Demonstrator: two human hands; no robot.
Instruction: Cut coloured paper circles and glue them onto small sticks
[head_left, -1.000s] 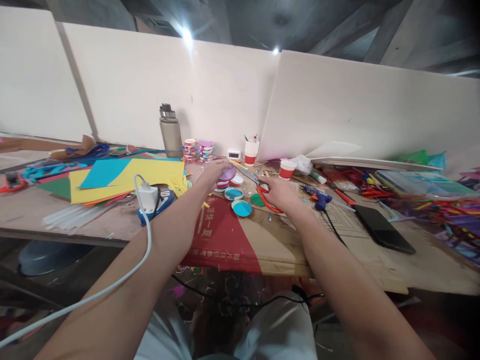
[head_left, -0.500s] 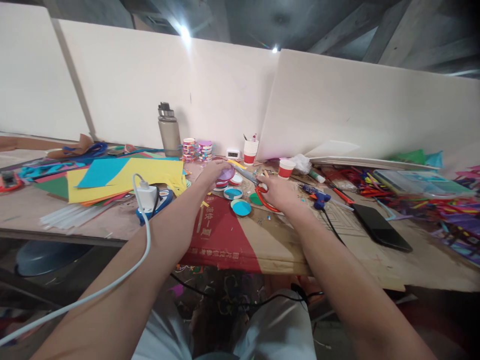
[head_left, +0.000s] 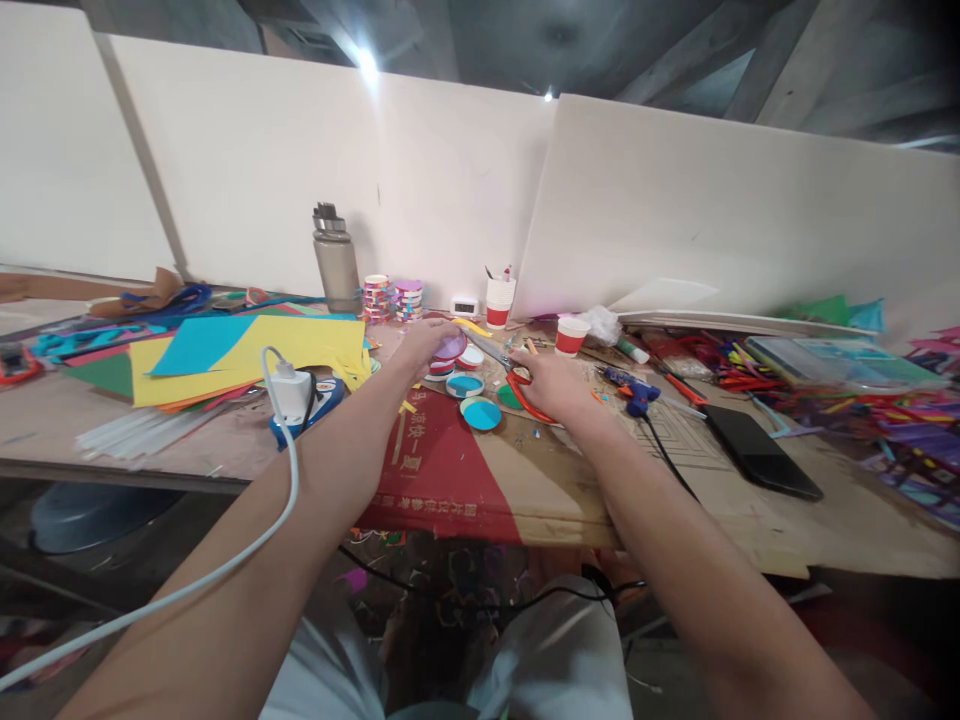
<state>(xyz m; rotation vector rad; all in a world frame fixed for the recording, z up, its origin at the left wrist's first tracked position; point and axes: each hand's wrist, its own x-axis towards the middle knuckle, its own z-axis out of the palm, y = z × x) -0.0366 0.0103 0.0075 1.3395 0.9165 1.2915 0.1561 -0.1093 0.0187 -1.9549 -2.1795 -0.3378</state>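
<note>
purple disc [head_left: 451,347] in the left hand [head_left: 429,343], scissors [head_left: 498,355] in the right hand [head_left: 553,382]

the left fingers look narrowed on the purple disc, holding it over the far part of the cardboard sheet [head_left: 465,495]. the right fingers are wrapped round the orange handles of the scissors, whose blades point toward the disc; whether they touch it, or how far they are parted, i can't tell.

with the blades so near the left fingers, a slip could nick them. a loose pinch might let the disc twist or drop. farther back, the white cable [head_left: 294,470] passes across the left forearm, so a wide swing of that arm could snag it and tug the white plug [head_left: 292,393].

just below the hands, a shallow white-rimmed round piece [head_left: 465,386] has blue inside it. beyond, the stacked paper cups [head_left: 500,303] hold a few thin, pen-like things upright. a single red-and-white cup [head_left: 571,337] stands to their right, its inside too small to read. the bottle [head_left: 337,262] is capped by the wall, and the clear plastic box [head_left: 840,362] at far right has contents i can't make out.
</note>
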